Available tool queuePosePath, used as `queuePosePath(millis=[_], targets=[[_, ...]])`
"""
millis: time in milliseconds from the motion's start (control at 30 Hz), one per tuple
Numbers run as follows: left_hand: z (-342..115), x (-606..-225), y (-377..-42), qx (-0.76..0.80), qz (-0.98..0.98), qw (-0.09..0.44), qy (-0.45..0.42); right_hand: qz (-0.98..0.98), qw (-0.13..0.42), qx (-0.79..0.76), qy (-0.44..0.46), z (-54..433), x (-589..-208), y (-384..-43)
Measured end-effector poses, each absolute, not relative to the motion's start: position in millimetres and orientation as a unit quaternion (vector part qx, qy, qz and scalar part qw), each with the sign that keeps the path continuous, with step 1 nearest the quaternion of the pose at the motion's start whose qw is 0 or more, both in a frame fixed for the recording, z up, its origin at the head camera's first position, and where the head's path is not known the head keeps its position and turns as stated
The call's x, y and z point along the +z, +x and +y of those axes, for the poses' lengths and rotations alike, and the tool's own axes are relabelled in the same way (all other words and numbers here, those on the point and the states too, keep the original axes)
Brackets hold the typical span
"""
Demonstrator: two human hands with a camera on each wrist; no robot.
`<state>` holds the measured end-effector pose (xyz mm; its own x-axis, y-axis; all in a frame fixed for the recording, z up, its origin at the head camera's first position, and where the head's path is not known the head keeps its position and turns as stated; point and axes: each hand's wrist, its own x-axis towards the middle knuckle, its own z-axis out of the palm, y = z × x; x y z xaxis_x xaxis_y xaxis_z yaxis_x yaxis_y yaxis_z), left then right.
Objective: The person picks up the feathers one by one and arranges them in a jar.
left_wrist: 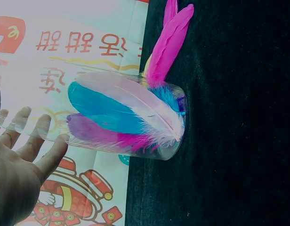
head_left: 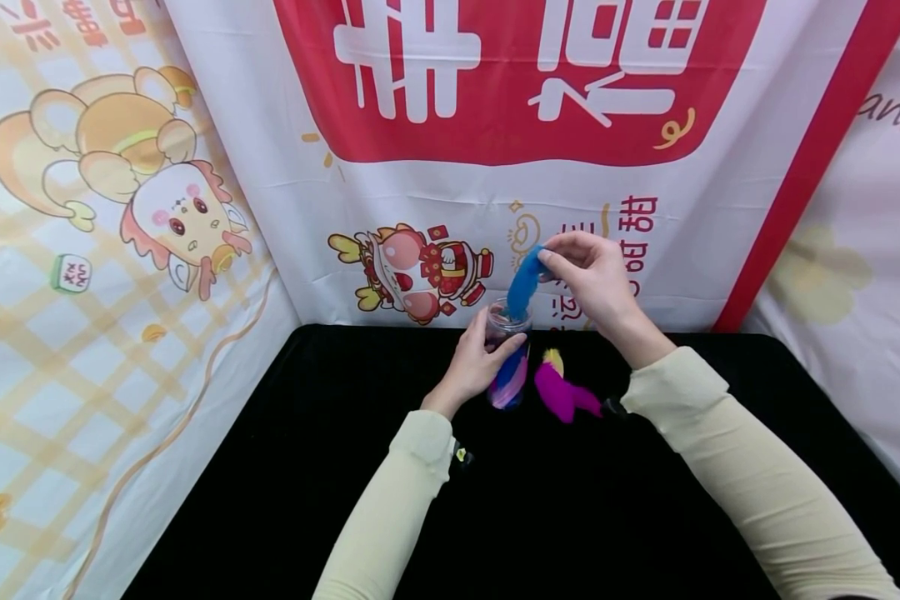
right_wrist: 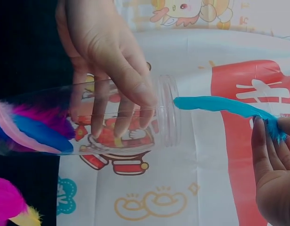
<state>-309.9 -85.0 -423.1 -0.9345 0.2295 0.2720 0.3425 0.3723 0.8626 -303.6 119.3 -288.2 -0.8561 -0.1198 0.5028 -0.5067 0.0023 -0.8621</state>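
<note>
Pale sleeves [head_left: 390,500] reached over a black table [head_left: 555,517]. Magenta feathers [head_left: 558,392] lay on it, just right of the jar [right_wrist: 166,132], with a yellow one [head_left: 553,360] beside them. The left hand [head_left: 471,364] was curled round the upper part of the clear jar, which stood upright with pink, blue and purple feathers [left_wrist: 112,108] inside. Above, the right hand [head_left: 588,275] pinched a blue feather [head_left: 523,283] between thumb and fingertips at its fluffy end, the other end pointing down at the jar's mouth. Behind hung a white backdrop [head_left: 232,150] with a cartoon figure [head_left: 420,271].
</note>
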Motion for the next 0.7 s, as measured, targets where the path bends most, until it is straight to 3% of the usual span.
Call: queuePosePath(millis=[700], targets=[[-84.4, -422.7, -308.4, -0.533, -0.829, 0.049, -0.164, -0.784, 0.092, 0.584, 0.19, 124.4, -302.3, -307.0]])
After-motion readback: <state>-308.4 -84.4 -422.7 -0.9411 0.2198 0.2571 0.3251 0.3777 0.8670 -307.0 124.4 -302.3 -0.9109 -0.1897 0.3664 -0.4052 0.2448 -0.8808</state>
